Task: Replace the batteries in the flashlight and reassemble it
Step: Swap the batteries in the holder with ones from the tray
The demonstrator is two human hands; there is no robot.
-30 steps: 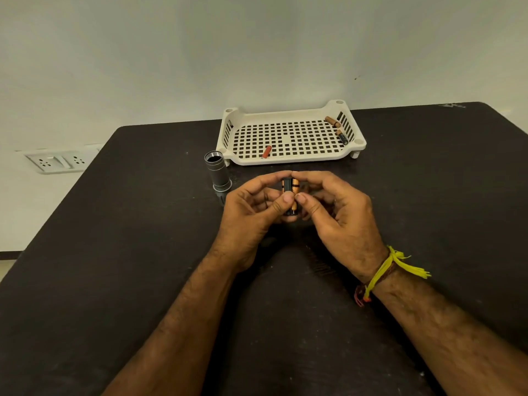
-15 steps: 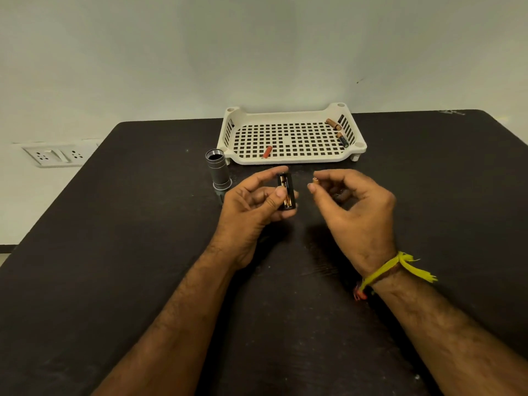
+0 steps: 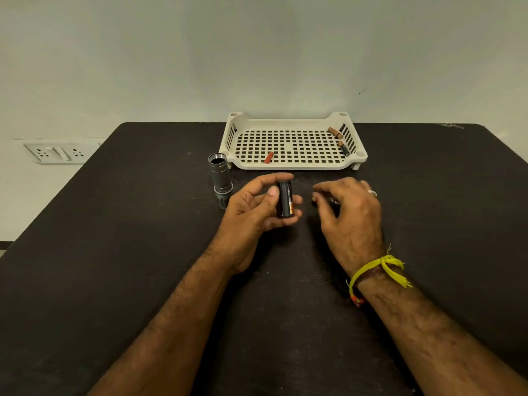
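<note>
While the left hand (image 3: pixel 257 207) grips the battery holder (image 3: pixel 285 199) upright, we look mid-swap. Right hand (image 3: pixel 351 212) hovers just right of the holder, fingers curled; can't tell if pinching a cell. Flashlight body (image 3: pixel 219 175) stands left of holder. Next, probably: seat fresh cell, polarity matters.

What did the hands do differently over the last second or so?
The right hand let go of the black battery holder and moved away to the right, low over the dark table; whether it holds something small cannot be told. The left hand kept the holder, upright. The grey flashlight body and the three batteries in the white perforated tray stayed put.
</note>
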